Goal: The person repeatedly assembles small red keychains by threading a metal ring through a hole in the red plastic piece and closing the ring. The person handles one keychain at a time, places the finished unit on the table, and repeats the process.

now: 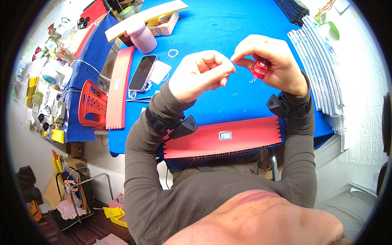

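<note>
Over the blue cloth of the table [214,18], my two hands are raised close together. My left hand [205,72] has its thumb and fingertips pinched on a thin, fine strand that is barely visible. My right hand [269,61] curls around a small red device with a clear part [259,69], and its thumb and index fingertip meet near the left fingertips. Thin prongs stick out below the red device. Nearer my body, a long red board with notched ends [220,137] lies along the table's front edge, bearing a small label.
At the left lie a phone [143,73], a white card [160,72] and another red notched board [120,92]. A pink tumbler [144,39] stands by a patterned box [165,26] under a long board. Stacked clear-wrapped packs [318,67] line the right edge. A red chair [92,104] is further left.
</note>
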Demonstrator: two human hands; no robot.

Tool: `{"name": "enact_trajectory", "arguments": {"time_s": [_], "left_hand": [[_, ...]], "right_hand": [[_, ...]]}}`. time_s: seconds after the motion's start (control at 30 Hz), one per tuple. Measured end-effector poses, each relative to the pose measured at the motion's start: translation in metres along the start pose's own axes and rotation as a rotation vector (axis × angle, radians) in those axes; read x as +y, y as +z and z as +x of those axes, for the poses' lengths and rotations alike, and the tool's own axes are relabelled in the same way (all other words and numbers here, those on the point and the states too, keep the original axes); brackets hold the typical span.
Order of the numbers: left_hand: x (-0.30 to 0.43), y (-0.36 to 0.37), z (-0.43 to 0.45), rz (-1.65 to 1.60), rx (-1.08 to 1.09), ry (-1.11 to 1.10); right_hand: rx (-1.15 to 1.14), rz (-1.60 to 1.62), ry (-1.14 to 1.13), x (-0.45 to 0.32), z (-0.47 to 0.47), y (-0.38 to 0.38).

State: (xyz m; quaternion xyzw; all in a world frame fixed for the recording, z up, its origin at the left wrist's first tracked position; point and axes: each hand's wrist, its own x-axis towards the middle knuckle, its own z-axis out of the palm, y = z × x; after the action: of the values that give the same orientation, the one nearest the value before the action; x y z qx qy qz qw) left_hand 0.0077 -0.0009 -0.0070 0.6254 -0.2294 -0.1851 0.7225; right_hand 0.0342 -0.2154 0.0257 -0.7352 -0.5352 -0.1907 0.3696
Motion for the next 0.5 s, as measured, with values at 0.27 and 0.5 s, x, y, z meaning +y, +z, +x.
{"name": "enact_trajectory", "arguments": {"time_s": [0.27, 0.5], "left_hand": [[-0.007, 0.005, 0.0, 0.061, 0.148, 0.227], [-0.012, 0.009, -0.001, 0.121, 0.266, 0.407]], "right_hand": [[0.016, 0.154, 0.297, -0.007, -0.002, 0.005], [0.138, 0.521, 0.507, -0.005, -0.004, 0.023]]}}
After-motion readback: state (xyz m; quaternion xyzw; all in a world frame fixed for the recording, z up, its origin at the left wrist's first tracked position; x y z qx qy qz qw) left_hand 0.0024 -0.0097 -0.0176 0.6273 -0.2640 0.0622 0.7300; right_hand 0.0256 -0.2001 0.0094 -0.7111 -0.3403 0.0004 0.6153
